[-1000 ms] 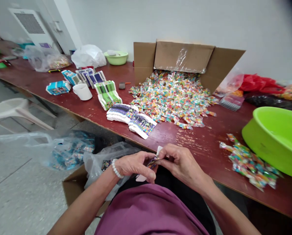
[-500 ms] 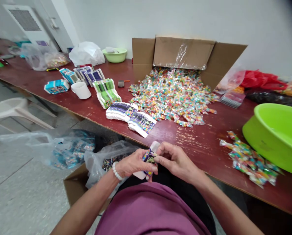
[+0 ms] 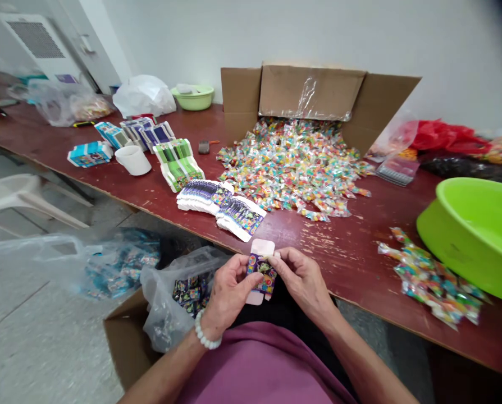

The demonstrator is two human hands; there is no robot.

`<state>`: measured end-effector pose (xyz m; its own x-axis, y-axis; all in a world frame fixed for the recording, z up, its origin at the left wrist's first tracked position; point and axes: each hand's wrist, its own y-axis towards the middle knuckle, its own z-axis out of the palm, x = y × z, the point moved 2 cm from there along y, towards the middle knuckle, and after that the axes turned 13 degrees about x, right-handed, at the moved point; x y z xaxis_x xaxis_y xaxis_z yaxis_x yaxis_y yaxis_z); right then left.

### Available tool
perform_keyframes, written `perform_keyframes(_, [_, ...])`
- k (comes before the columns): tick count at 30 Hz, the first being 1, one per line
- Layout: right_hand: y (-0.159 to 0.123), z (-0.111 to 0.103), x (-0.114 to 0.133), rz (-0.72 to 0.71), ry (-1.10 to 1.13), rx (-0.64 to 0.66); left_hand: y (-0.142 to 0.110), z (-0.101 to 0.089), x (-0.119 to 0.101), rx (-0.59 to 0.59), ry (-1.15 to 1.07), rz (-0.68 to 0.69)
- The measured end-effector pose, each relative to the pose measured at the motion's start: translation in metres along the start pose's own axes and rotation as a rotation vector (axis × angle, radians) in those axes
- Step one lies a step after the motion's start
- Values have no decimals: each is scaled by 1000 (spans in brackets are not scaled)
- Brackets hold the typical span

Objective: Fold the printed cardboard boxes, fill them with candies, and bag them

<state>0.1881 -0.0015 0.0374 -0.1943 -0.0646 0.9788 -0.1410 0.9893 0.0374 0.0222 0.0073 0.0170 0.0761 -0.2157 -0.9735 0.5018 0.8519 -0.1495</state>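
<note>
Both hands hold one small purple printed carton (image 3: pixel 261 271) just below the table's near edge, over my lap. My left hand (image 3: pixel 226 292), with a white bead bracelet, grips its left side. My right hand (image 3: pixel 302 279) pinches its right side. The carton's white top flap stands open. On the red-brown table (image 3: pixel 352 252) lie stacks of flat purple cartons (image 3: pixel 221 202) straight ahead, and a wide heap of wrapped colourful sweets (image 3: pixel 295 163) spills from a cardboard box (image 3: pixel 314 95) lying on its side.
A green basin (image 3: pixel 474 230) and a small pile of sweets (image 3: pixel 428 275) sit at the right. Green and blue flat cartons (image 3: pixel 177 160) and a white mug (image 3: pixel 132 160) lie at the left. Below the table: a plastic bag of filled cartons (image 3: pixel 183 292) in a cardboard box, another bag, a plastic stool.
The folded flat carton has been opened up into a box shape between my hands and turned so its printed face shows. The view shifted slightly rightwards.
</note>
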Motion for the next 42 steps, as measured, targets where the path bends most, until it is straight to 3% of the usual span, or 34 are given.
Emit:
perform_keyframes(4, [-2,16,-12,-10,388,-51,-1,7,-2,-69,-180,15])
perform_keyframes(6, [-5,21,-15,-29,463,-110,-2,10,-4,-80,-181,49])
perform_keyframes(13, [-7,18,-15,-77,373,-99,-10,11,-2,-42,40,96])
perform_keyframes(17, [-3,9,-15,-8,308,-70,-14,10,0,30,23,57])
perform_keyframes(24, [6,-2,-15,176,502,95,-12,4,-3,149,-98,-48])
perform_keyframes(27, [6,-3,-12,137,429,241,-12,2,-3,157,4,21])
perform_keyframes(31, [4,-5,-8,5,191,194,-13,3,-1,94,-31,62])
perform_keyframes(34, [2,-3,-8,-82,103,126,-14,5,0,59,-232,-31])
perform_keyframes(39, [-3,0,-7,-161,-39,142,-14,13,5,254,-448,-263])
perform_keyframes(42, [-5,0,-5,-136,-98,189,-11,15,13,187,-513,-361])
